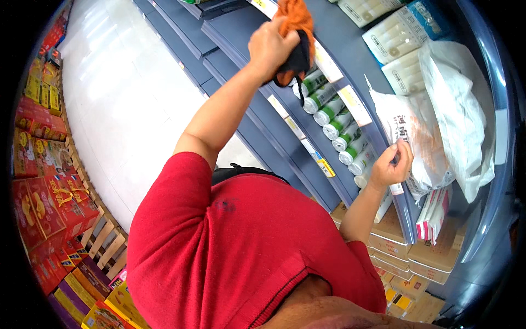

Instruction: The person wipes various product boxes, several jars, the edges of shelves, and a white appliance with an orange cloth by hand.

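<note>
My left hand [269, 47] grips a bunched orange and black cloth [298, 24] above the grey shelving, over a price-tag strip. A thin black cord hangs from the cloth. Over on the right, my right hand [392, 164] is raised at a shelf's front edge with its fingers curled in. It is close to a white plastic bag [419, 127] that bears printing and lies on that shelf. Whether the fingers pinch anything is not clear. Below this shelf edge, several white and green cylindrical containers [331, 131] form a row on a lower shelf.
Behind the printed bag lies another white plastic bag [460, 111], beside packs of paper rolls [396, 41]. Cardboard boxes [431, 255] are stacked at the lower right. Across the pale tiled floor [115, 82], red and yellow product boxes [49, 205] stand by a wooden pallet [107, 242].
</note>
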Motion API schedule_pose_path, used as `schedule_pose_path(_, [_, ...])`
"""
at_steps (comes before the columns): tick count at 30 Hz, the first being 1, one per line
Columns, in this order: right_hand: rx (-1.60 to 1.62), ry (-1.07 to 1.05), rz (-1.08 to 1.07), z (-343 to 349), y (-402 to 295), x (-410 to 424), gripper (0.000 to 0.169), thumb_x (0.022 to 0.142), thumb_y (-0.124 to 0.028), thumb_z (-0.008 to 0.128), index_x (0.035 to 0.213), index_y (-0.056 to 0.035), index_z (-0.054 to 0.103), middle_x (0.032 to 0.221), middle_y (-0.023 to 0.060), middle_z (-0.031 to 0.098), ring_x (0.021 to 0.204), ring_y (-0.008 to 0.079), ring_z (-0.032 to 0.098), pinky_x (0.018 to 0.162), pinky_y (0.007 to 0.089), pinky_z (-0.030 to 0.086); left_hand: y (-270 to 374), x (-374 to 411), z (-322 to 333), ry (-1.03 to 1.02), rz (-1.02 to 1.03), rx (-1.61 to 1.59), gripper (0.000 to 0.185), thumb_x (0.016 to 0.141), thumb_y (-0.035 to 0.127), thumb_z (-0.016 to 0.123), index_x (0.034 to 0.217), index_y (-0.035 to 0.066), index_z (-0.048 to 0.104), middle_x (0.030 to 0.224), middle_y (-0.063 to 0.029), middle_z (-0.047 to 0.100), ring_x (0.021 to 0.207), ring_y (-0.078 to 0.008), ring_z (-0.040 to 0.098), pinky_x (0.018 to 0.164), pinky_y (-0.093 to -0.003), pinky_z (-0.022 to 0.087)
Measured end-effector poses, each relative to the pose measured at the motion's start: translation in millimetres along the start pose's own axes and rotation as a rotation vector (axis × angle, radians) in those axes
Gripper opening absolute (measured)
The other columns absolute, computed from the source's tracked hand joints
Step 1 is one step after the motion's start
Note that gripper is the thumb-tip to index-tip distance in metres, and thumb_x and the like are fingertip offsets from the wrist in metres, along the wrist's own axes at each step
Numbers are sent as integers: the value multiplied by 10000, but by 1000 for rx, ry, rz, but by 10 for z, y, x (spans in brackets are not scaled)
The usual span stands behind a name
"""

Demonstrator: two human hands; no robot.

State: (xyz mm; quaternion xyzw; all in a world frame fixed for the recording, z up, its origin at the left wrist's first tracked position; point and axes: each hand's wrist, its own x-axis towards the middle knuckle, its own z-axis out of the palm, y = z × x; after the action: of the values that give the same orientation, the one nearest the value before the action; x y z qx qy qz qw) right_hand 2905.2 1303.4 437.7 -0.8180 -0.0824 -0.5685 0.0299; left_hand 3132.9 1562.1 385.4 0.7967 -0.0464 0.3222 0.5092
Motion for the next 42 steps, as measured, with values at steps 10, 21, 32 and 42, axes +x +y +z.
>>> schedule_pose_path(10, [-421, 167, -192, 375, 138, -1, 66, 822, -9, 577, 867, 28, 609, 858, 143, 640, 730, 292, 614, 593, 354, 503, -401, 482, -294, -204, 256, -15, 303, 742, 350, 627, 940, 122, 651, 874, -164, 641, 775, -352, 648, 692, -461, 529])
schedule_pose_path(21, [-764, 213, -200, 579, 205, -30, 60, 857, -85, 540, 851, -27, 555, 824, 116, 602, 734, 309, 592, 678, 420, 488, -1700, 2023, -537, 68, -225, 41, 488, 754, 384, 588, 1155, 112, 636, 964, -211, 672, 929, -377, 637, 833, -442, 496])
schedule_pose_path(32, [-1104, 93, -139, 589, 186, -56, 110, 852, -123, 519, 891, -54, 595, 902, 106, 605, 809, 307, 589, 725, 432, 485, -2385, 2411, -687, -77, -357, -618, 491, 743, 239, 661, 1147, -35, 606, 985, -161, 685, 927, -222, 655, 817, -309, 498])
schedule_pose_path(42, [-981, 337, 62, 1564, -1107, 725, 246, 829, -67, 554, 1067, -21, 597, 1043, 152, 614, 934, 306, 599, 831, 417, 477, -2251, 2545, -1317, -293, -37, -708, 447, 812, 116, 670, 1199, -64, 537, 1082, -93, 632, 991, -140, 579, 867, -279, 463])
